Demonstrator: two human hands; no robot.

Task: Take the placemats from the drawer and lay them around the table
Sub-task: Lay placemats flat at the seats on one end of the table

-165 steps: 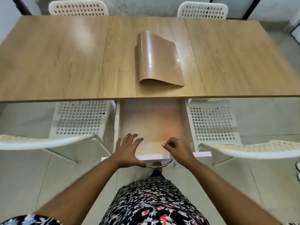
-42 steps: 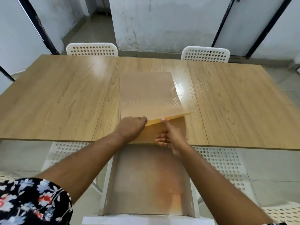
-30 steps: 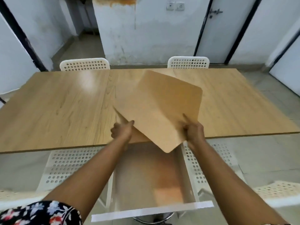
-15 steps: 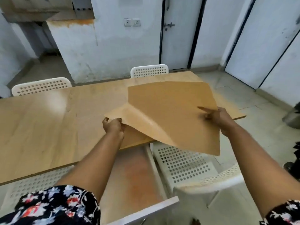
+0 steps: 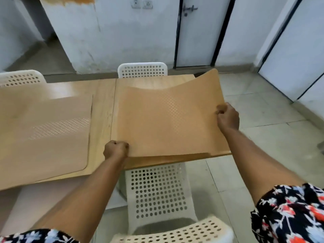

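I hold a tan placemat (image 5: 168,123) over the right end of the wooden table (image 5: 103,111). My left hand (image 5: 115,150) grips its near-left corner at the table's front edge. My right hand (image 5: 228,118) grips its right edge, past the table's end. The mat's far-right corner curls upward. A second tan placemat (image 5: 45,135) lies flat on the table to the left. The open drawer (image 5: 10,199) shows only as a pale patch at the lower left.
A white perforated chair (image 5: 157,190) stands below the table edge, right under the held mat, its backrest (image 5: 175,232) near me. Two more white chairs (image 5: 142,70) (image 5: 19,78) stand at the far side. A wall and doors lie behind, tiled floor to the right.
I have turned right and carried one mat from the stack to the table's right end, lowering it almost flat. The other mat stays on the table to the left.
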